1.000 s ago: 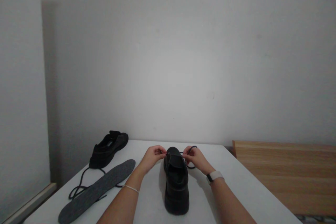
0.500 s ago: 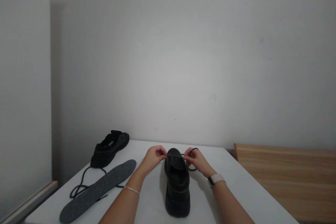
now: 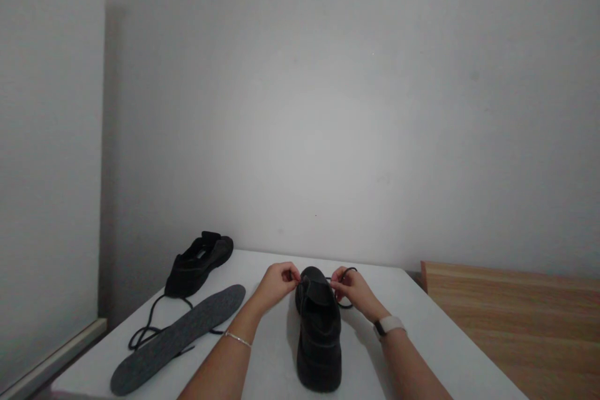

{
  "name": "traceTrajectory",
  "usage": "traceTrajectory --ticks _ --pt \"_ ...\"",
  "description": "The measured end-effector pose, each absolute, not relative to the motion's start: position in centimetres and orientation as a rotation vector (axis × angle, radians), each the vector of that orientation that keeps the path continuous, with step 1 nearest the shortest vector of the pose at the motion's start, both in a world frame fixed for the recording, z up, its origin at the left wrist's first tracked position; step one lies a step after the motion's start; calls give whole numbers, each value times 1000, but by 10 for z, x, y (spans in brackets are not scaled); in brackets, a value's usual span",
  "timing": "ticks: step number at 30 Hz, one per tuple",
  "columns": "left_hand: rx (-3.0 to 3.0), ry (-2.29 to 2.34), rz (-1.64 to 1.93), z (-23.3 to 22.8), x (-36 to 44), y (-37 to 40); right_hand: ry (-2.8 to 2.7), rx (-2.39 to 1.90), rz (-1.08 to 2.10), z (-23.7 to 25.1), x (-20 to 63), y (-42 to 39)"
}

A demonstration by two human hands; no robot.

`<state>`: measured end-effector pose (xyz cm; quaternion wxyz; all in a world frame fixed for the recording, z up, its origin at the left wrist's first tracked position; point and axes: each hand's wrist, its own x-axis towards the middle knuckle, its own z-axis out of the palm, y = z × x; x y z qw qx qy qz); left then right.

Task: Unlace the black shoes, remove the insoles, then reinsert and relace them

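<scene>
At a white table (image 3: 262, 381), a person's left hand (image 3: 276, 282) and right hand (image 3: 354, 287) are pinching the ends of a black lace (image 3: 345, 275) at the far end of a black shoe (image 3: 319, 328), which is standing mid-table with its heel toward the camera. To the left, a grey insole (image 3: 180, 337) is lying over a loose lace (image 3: 147, 325), with a second black shoe (image 3: 199, 264) sitting beyond it near the wall. A wooden surface (image 3: 515, 319) is adjoining the table on the right.

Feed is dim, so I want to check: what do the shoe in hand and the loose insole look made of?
Shoe: black, smooth with a faint sheen, probably leather or synthetic. Insole: flat grey, matte and speckled, likely foam or felt.
</scene>
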<state>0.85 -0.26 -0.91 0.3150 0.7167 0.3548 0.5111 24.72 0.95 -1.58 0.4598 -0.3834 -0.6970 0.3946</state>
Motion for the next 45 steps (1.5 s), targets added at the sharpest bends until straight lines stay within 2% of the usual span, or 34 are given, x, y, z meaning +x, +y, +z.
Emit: traceTrajectory --ticks 12,25,34,45 --pt "1557 798 1376 -2 9 -6 -1717 -950 968 -15 246 8" --pt "1609 831 1457 -7 12 -2 -1716 -948 981 -17 247 10" --pt "1582 812 1379 -10 15 -2 -1717 -958 968 -18 247 11" --pt "1966 1261 1415 -15 10 1 -1695 -935 1045 -14 244 5"
